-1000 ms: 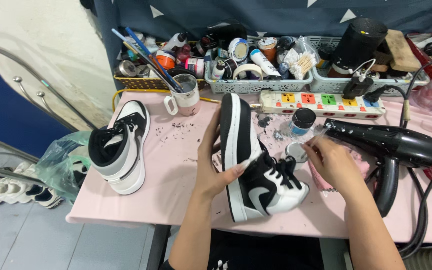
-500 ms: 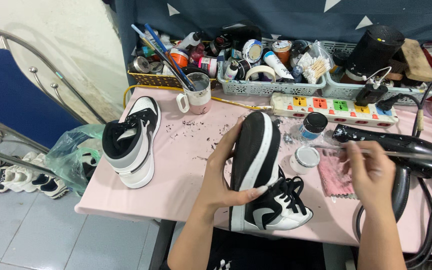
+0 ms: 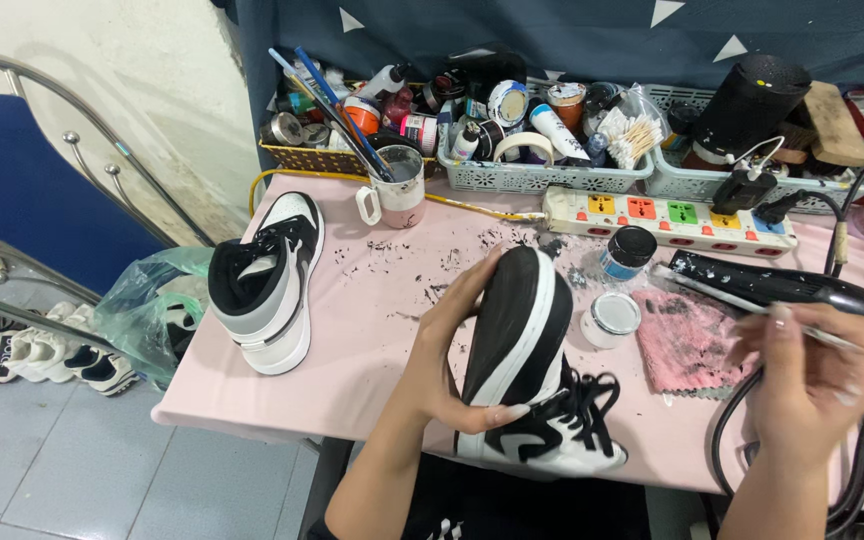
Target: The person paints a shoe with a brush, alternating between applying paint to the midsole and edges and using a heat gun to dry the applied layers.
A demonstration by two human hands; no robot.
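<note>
Sneaker (image 3: 524, 370) gripped by left hand (image 3: 452, 350) at table edge (image 3: 242, 425); right hand (image 3: 802, 385) pinches brush (image 3: 742, 305).

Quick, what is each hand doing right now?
Left hand: closed around the black-and-white sneaker, tipped sole-up.
Right hand: closed, pinching a thin paintbrush.

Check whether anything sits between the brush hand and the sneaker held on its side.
Nothing visible does. The right hand with the thin brush is right of the sneaker held by the left hand; the small open jar stands just behind that gap.
</note>
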